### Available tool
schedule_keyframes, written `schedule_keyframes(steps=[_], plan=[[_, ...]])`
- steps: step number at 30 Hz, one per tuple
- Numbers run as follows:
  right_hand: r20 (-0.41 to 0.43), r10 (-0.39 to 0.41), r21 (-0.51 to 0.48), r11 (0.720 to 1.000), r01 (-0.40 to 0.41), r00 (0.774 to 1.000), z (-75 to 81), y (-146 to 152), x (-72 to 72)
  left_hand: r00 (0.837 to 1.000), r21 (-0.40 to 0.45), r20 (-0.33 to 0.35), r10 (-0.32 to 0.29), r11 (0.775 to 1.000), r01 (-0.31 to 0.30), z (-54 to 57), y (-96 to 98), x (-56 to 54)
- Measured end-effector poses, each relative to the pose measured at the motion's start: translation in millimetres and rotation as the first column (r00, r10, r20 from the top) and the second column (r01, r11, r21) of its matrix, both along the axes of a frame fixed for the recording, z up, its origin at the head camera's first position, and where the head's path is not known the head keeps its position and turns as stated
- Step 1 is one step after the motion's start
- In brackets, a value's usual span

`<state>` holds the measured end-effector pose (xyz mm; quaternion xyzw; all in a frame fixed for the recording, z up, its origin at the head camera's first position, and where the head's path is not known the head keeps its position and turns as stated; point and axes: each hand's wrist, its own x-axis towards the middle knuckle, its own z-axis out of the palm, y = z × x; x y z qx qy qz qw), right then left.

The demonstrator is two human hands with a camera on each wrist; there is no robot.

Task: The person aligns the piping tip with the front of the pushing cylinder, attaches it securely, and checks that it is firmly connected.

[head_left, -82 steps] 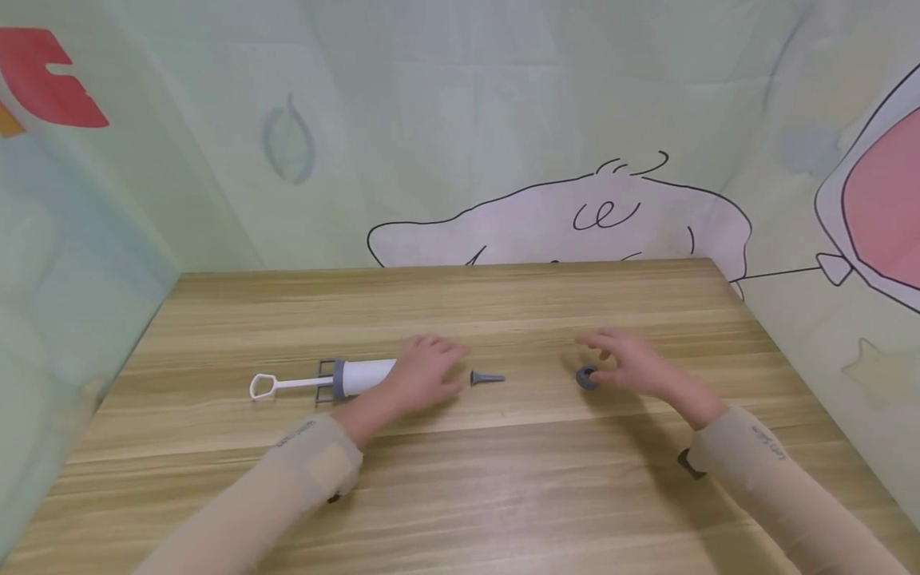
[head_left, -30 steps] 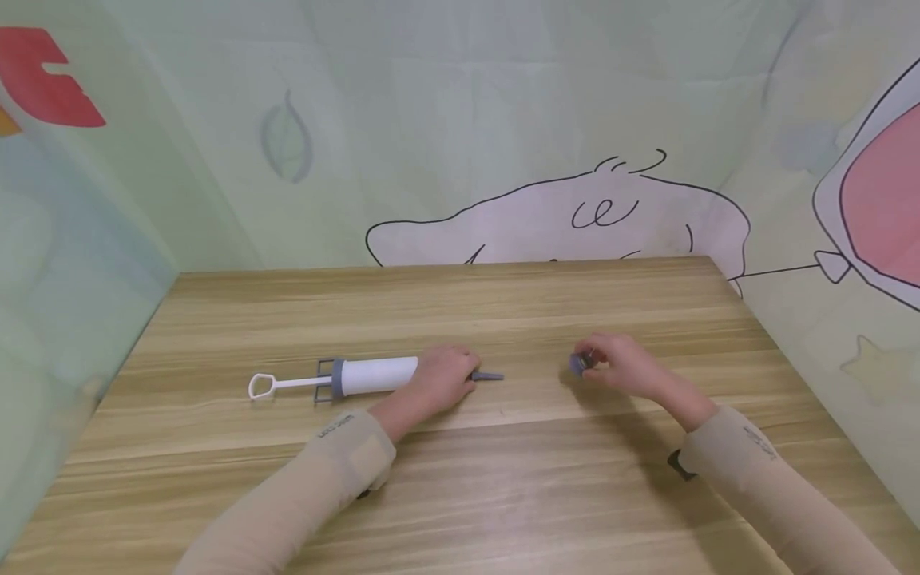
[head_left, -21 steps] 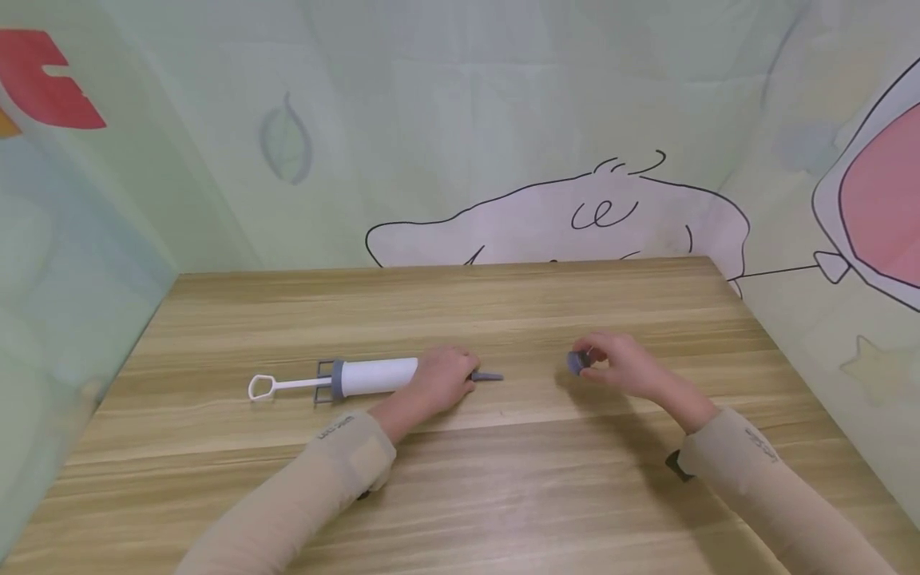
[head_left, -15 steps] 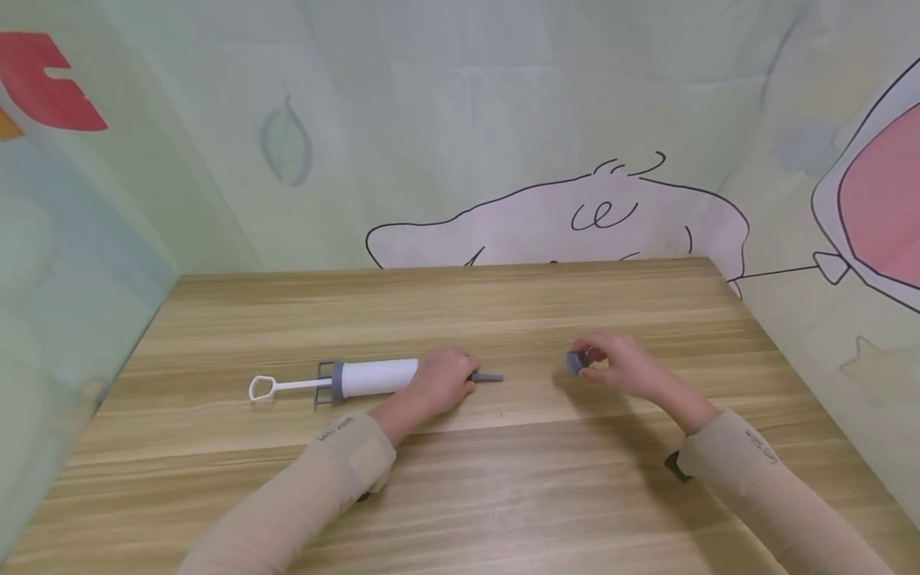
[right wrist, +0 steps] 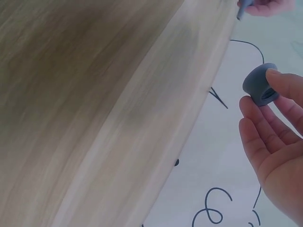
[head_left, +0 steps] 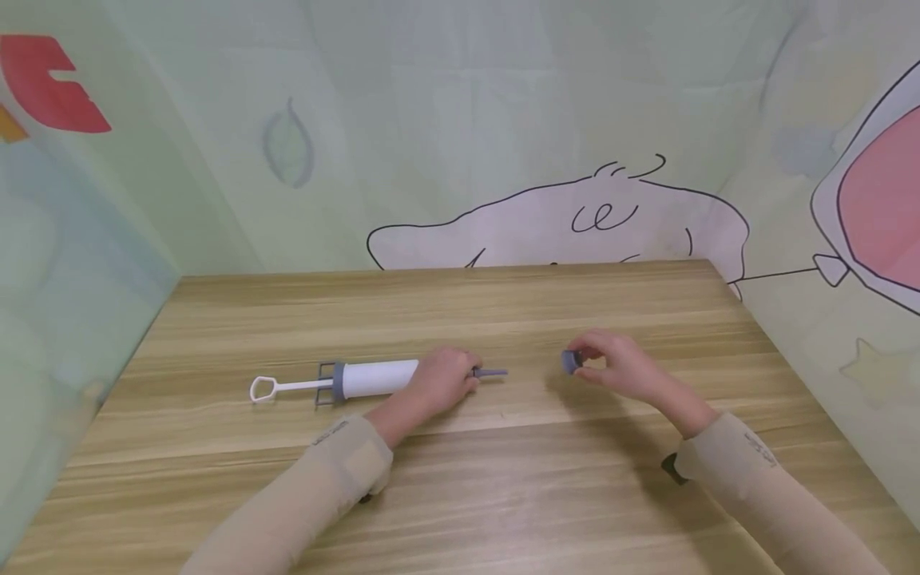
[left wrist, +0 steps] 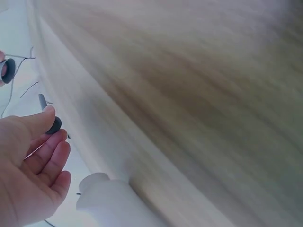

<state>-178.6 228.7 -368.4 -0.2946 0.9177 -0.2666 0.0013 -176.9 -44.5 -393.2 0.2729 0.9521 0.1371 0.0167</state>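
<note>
My left hand (head_left: 444,377) pinches a small dark grey tapered nozzle (head_left: 493,372) by its wide end, the thin tip pointing right. In the left wrist view, thumb and fingers meet around the flared base of the nozzle (left wrist: 55,126). Between the thumb and fingers of my right hand (head_left: 620,366) is a grey screw ring (head_left: 571,362), raised over the table; its round opening shows in the right wrist view on the ring (right wrist: 259,84). Left of the nozzle lies a syringe-like press with a white barrel (head_left: 378,378), its right end hidden behind my left hand.
The press has a grey collar and bracket (head_left: 331,383) and a white plunger rod with a loop handle (head_left: 263,389) reaching left. Everything lies on a wood-grain table (head_left: 503,495). A printed cloth (head_left: 460,120) hangs behind the table and along its sides.
My right hand has picked the ring up off the table, tilted it and brought it slightly left. My left hand has moved right, taken hold of the nozzle and just raised it a little.
</note>
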Motion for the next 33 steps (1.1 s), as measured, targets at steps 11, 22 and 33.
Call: schedule_keyframes(steps=[11, 22, 33], plan=[[0.024, 0.003, -0.088, 0.996, -0.001, 1.000, 4.0, -14.1, 4.4, 1.000, 0.128, -0.009, 0.009, 0.992, -0.008, 11.6, -2.1, 6.9], [0.089, 0.065, -0.230, 0.972, -0.043, 0.994, 1.2, -30.4, 3.0, 0.998, 0.180, -0.050, -0.042, 0.982, 0.050, 19.1, -0.5, 12.5], [0.120, 0.109, -0.294, 0.953, -0.070, 0.987, -1.1, -44.6, 4.7, 0.996, 0.203, -0.048, -0.074, 0.976, 0.083, 24.2, 3.3, 16.2]])
